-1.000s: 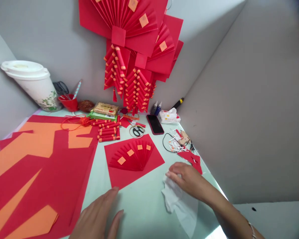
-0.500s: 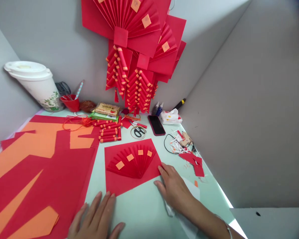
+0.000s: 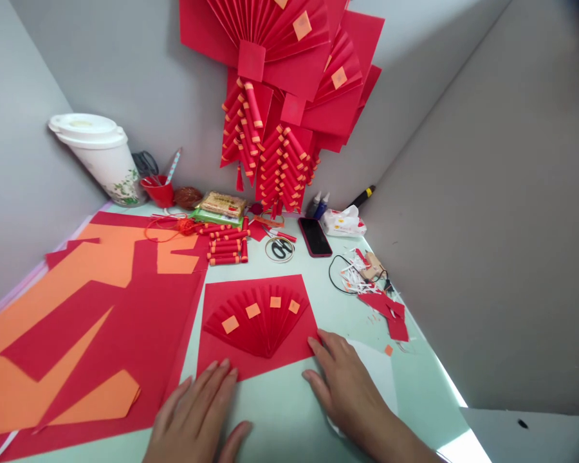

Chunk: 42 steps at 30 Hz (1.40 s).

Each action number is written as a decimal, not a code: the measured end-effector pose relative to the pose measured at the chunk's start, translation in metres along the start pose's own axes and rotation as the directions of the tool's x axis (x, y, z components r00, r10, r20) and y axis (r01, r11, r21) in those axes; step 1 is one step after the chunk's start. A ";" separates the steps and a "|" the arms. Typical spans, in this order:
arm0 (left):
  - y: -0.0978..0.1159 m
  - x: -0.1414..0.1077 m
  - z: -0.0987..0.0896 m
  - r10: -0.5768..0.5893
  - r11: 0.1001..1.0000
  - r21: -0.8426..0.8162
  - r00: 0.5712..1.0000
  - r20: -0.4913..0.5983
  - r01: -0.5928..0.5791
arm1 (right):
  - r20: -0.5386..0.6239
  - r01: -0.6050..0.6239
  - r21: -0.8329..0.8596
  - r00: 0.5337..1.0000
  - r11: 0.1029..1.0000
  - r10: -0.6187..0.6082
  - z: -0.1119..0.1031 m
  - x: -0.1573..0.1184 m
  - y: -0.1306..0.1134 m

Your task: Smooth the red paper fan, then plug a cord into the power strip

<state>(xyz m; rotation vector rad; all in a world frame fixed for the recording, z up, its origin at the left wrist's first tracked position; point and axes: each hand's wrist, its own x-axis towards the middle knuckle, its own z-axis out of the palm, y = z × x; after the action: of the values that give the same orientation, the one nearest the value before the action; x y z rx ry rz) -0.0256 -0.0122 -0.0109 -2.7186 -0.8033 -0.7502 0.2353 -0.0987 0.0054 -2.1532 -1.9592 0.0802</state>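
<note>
A red paper square with a pleated red fan (image 3: 258,325) glued on it lies on the pale green table (image 3: 280,411); small orange squares dot the fan. My left hand (image 3: 197,418) rests flat, fingertips touching the square's near edge. My right hand (image 3: 347,389) lies flat over a white tissue (image 3: 379,373), its fingertips on the square's near right corner. Neither hand grips anything.
Large red and orange paper sheets (image 3: 77,321) cover the table's left. Behind the fan lie red paper rolls (image 3: 226,247), scissors (image 3: 280,249), a phone (image 3: 314,236), red scraps (image 3: 388,312) and a cable. A white tub (image 3: 101,157) stands back left. Red fan decorations (image 3: 280,83) hang on the wall.
My right hand left the tissue's top and slid left onto the red square's corner. My left hand moved forward to its near edge. The square turned and now lies straighter.
</note>
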 end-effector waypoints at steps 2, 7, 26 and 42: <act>0.005 0.014 -0.001 0.002 1.000 0.022 1.000 0.024 -0.003 | -0.014 -0.001 -0.006 1.000 1.000 0.001 0.002 -0.001 0.000; 0.014 0.023 0.006 -0.012 0.999 0.051 0.997 0.076 0.008 | -0.034 0.019 -0.029 0.999 0.999 -0.020 0.009 -0.005 0.001; 0.016 0.022 0.016 -0.059 0.998 -0.034 0.996 0.074 0.062 | -0.034 0.025 -0.010 0.999 1.000 -0.026 0.010 -0.005 0.002; 0.016 0.020 0.020 -0.058 0.998 -0.004 0.996 0.075 0.058 | -0.035 0.024 0.010 0.999 1.000 -0.024 0.003 0.000 0.001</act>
<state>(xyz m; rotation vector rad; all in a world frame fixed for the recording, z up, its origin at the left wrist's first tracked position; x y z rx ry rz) 0.0065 -0.0100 -0.0179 -2.7540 -0.9009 -0.6668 0.2351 -0.0987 0.0019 -2.1097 -1.9605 0.0481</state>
